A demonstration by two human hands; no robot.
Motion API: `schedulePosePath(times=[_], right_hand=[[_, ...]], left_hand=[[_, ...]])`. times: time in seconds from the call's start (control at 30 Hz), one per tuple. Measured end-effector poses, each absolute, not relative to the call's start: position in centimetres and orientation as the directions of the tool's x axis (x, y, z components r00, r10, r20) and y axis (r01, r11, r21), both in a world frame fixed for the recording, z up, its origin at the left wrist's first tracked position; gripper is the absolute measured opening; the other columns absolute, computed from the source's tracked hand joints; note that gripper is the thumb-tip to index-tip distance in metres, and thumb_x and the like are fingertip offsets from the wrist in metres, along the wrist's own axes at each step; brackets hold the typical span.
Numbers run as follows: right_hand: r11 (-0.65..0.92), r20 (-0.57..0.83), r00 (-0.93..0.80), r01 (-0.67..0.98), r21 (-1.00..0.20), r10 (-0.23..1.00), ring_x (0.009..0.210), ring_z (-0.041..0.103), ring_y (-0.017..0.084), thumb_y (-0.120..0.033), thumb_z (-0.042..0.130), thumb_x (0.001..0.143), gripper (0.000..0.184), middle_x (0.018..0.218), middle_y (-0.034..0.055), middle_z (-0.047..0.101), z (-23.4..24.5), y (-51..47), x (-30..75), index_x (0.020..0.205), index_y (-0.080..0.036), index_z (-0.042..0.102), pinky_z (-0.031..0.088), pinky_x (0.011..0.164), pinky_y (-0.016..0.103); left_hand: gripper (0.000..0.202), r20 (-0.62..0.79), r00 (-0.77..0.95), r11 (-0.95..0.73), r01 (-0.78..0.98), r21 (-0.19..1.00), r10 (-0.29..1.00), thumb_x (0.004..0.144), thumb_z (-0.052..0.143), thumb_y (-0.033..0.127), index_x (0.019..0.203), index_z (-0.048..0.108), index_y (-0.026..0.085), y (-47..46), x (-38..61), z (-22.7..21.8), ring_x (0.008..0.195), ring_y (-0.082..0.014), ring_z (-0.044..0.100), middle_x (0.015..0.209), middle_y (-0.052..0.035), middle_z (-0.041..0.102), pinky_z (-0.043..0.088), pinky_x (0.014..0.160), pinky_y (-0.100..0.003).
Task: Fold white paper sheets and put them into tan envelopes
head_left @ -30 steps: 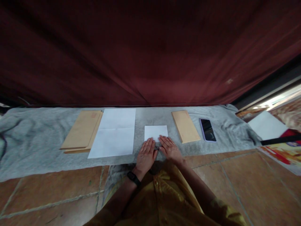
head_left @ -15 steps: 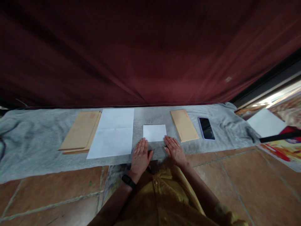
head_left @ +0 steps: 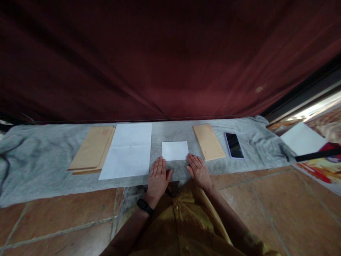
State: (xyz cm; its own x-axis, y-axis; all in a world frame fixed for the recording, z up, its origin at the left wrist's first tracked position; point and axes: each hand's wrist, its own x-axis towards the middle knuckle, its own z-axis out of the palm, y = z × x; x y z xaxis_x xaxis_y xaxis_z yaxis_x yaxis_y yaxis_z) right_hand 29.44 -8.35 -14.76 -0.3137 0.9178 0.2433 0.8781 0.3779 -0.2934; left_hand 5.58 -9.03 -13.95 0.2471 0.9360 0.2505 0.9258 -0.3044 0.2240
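Observation:
A small folded white paper [head_left: 175, 150] lies on a grey cloth [head_left: 39, 167] spread over the floor. My left hand [head_left: 157, 176] rests flat and open on the cloth just below the paper's left corner, with a black watch on its wrist. My right hand [head_left: 198, 170] lies flat and open beside the paper's lower right corner. Neither hand holds anything.
Left of the folded paper lie a large white sheet [head_left: 128, 150] and a stack of brown envelopes [head_left: 93, 149]. To the right are another brown envelope [head_left: 208, 141] and a phone [head_left: 234, 145]. A dark red curtain [head_left: 170, 60] hangs behind. Papers [head_left: 302, 139] lie far right.
Both hands have slid off the folded paper toward me and moved apart. They now lie flat on the cloth on either side of its near edge.

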Motion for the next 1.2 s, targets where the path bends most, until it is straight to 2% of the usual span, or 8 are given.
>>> schedulePosePath(times=[0.2, 0.33, 0.63, 0.93, 1.2], right_hand=[[0.430, 0.262, -0.357, 0.840, -0.329, 0.897, 0.148, 0.037, 0.026, -0.031, 0.039, 0.105, 0.049, 0.157, 0.0114, 0.044, -14.5, -7.7, 26.6, 0.151, -0.014, 0.044, 0.033, 0.122, 0.050], [0.445, 0.245, -0.379, 0.825, -0.347, 0.892, 0.147, 0.040, 0.023, -0.028, 0.039, 0.105, 0.048, 0.154, 0.0107, 0.047, -14.4, -7.6, 25.7, 0.151, -0.014, 0.045, 0.032, 0.123, 0.046], [0.425, 0.225, -0.369, 0.854, -0.300, 0.902, 0.145, 0.042, 0.023, -0.030, 0.040, 0.105, 0.049, 0.156, 0.0092, 0.046, -15.1, -8.3, 27.2, 0.153, -0.016, 0.043, 0.030, 0.124, 0.046], [0.393, 0.220, -0.339, 0.876, -0.282, 0.915, 0.144, 0.044, 0.024, -0.029, 0.039, 0.106, 0.050, 0.156, 0.0097, 0.046, -15.1, -9.0, 28.5, 0.154, -0.018, 0.040, 0.031, 0.122, 0.048], [0.376, 0.218, -0.321, 0.876, -0.301, 0.922, 0.144, 0.043, 0.025, -0.032, 0.036, 0.107, 0.049, 0.155, 0.0120, 0.047, -14.8, -9.5, 29.5, 0.152, -0.014, 0.042, 0.030, 0.122, 0.048]], left_hand=[[0.056, 0.207, 0.390, -0.430, 0.878, 0.210, 0.897, 0.101, 0.039, 0.031, 0.152, 0.039, 0.008, -8.6, 7.7, -13.5, 0.152, -0.0251, 0.029, 0.160, -0.0149, 0.038, 0.030, 0.124, -0.046], [0.055, 0.170, 0.445, -0.473, 0.859, 0.197, 0.879, 0.100, 0.039, 0.029, 0.151, 0.040, 0.009, -8.3, 8.5, -13.8, 0.152, -0.0244, 0.029, 0.160, -0.0138, 0.039, 0.029, 0.124, -0.045], [0.061, 0.191, 0.402, -0.436, 0.878, 0.195, 0.895, 0.102, 0.041, 0.043, 0.152, 0.039, 0.008, -8.5, 7.4, -14.0, 0.151, -0.0251, 0.031, 0.158, -0.0174, 0.041, 0.030, 0.124, -0.046], [0.062, 0.184, 0.400, -0.434, 0.874, 0.220, 0.898, 0.099, 0.046, 0.043, 0.151, 0.042, 0.009, -8.5, 6.6, -13.9, 0.151, -0.0272, 0.031, 0.159, -0.0170, 0.039, 0.028, 0.124, -0.046], [0.059, 0.207, 0.366, -0.412, 0.872, 0.264, 0.907, 0.100, 0.046, 0.042, 0.150, 0.045, 0.009, -8.3, 6.0, -13.7, 0.148, -0.0275, 0.037, 0.156, -0.0170, 0.044, 0.029, 0.123, -0.046]])
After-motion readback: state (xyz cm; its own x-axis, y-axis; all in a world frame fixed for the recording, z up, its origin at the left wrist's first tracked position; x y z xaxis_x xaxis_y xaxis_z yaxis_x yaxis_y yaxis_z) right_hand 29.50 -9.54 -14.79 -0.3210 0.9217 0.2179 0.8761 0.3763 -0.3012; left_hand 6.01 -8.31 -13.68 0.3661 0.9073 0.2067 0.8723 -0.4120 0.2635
